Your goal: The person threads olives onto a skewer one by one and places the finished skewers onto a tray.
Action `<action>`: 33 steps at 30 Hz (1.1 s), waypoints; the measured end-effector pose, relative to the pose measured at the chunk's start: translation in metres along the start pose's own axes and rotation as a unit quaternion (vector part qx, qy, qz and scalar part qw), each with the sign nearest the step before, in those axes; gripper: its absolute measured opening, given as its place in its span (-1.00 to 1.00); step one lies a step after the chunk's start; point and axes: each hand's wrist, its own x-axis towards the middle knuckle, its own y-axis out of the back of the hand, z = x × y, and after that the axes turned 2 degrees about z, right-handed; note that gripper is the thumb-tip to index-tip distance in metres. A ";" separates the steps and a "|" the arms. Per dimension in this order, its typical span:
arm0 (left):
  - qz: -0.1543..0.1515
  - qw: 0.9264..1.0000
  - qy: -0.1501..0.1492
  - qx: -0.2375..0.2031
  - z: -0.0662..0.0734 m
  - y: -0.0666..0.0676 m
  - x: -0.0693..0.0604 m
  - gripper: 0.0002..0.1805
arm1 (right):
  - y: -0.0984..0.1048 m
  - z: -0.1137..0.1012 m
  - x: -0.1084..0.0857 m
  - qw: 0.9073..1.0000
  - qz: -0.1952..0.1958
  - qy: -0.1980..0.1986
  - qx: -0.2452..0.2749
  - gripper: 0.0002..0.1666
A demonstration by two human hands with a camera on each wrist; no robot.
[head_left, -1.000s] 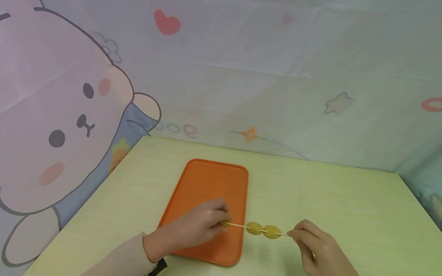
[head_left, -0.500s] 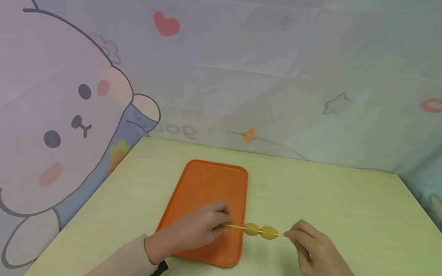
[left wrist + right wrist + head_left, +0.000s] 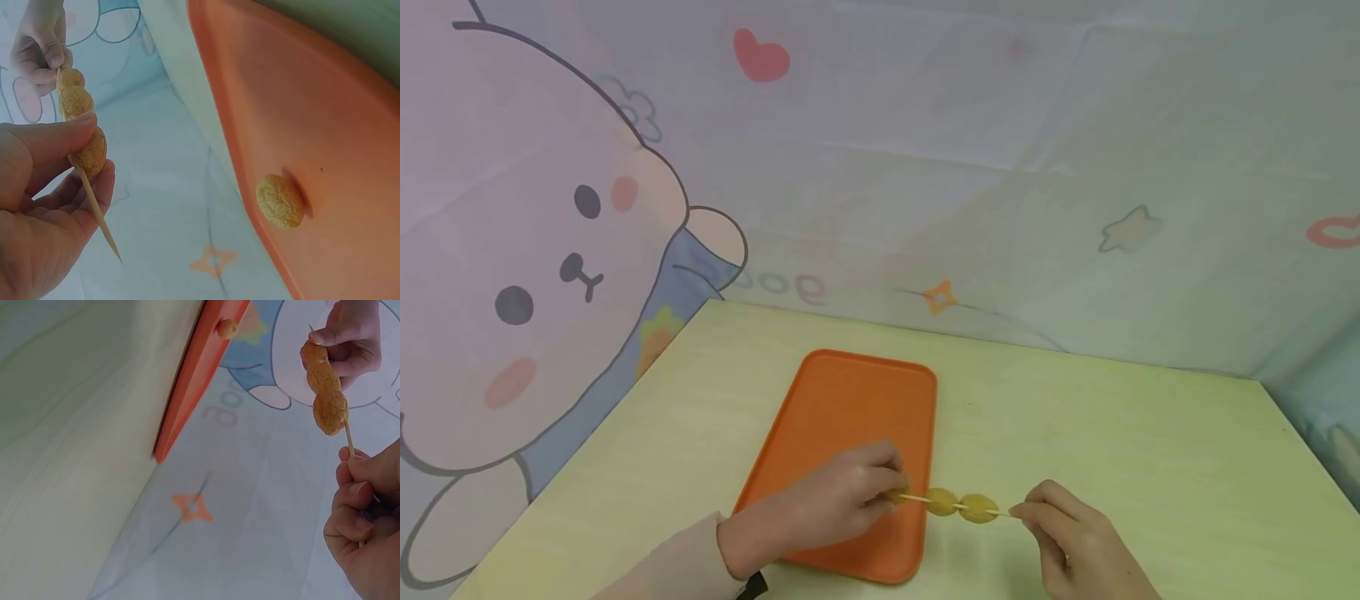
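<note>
In the head view my left hand (image 3: 846, 496) is over the orange tray (image 3: 865, 392), pinching a golden, wrinkled ball (image 3: 92, 156) threaded on a thin wooden skewer (image 3: 97, 209). The skewer's pointed tip sticks out past that ball, as the left wrist view shows. Two more balls, a middle one (image 3: 942, 502) and one nearer the right hand (image 3: 977, 508), sit side by side on the skewer. My right hand (image 3: 1078, 533) pinches the skewer's other end between thumb and fingers, right of the tray. The skewer is held nearly level above the table.
One loose ball (image 3: 279, 201) of the same kind lies on the tray near its edge; the left hand hides it in the head view. A pale green table (image 3: 1120, 442) extends to the right. Behind it hangs a printed cloth (image 3: 1000, 167) with a cartoon bear.
The pinched ball has come closer to the other two along the skewer. My right hand has shifted slightly left with the skewer, while the left has moved a little right.
</note>
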 end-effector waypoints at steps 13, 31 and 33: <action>-0.002 1.000 0.005 -0.004 0.000 -0.005 0.001 -0.81 | -0.007 0.001 -0.002 1.000 0.006 0.001 0.010 -0.52; -0.017 0.999 0.022 -0.022 0.001 -0.005 0.001 -0.81 | -0.008 0.001 -0.006 1.000 0.000 -0.010 0.012 -0.52; -0.021 0.999 0.035 -0.024 0.000 -0.003 0.002 -0.81 | -0.006 0.002 -0.004 1.000 -0.003 -0.008 0.014 -0.52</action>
